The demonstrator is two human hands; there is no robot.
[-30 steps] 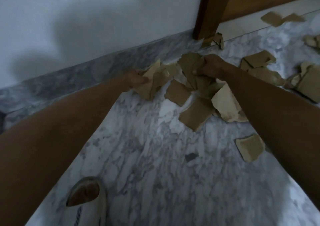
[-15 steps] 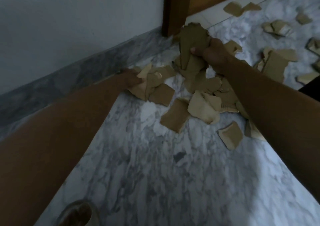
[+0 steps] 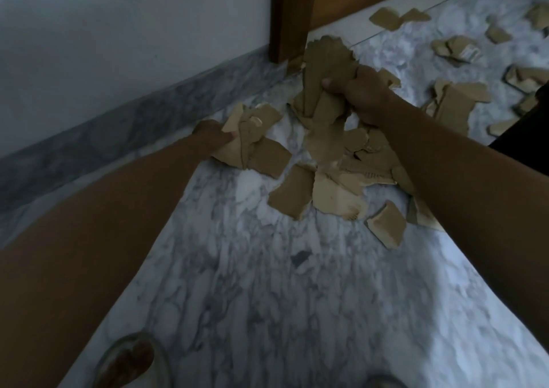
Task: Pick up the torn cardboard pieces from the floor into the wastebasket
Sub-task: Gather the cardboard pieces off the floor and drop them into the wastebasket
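Torn brown cardboard pieces lie scattered on the marble floor point(image 3: 252, 283). My right hand point(image 3: 361, 91) is shut on a bunch of cardboard pieces point(image 3: 325, 66), held upright above the heap point(image 3: 341, 161) in the middle. My left hand point(image 3: 212, 136) grips another bundle of pieces point(image 3: 252, 135) low at the floor beside the baseboard. Loose pieces point(image 3: 292, 196) and a small piece point(image 3: 386, 227) lie in front of the heap. No wastebasket is in view.
A white wall with a grey marble baseboard point(image 3: 133, 114) runs along the left. A wooden door frame post point(image 3: 289, 16) stands at the top. More cardboard scraps point(image 3: 457, 48) lie at the far right. My foot in a slipper point(image 3: 127, 361) is at the bottom left.
My right hand has lifted its bunch of cardboard off the floor, upright above the heap. The view has shifted, so everything sits further left. My left hand keeps its grip on its bundle.
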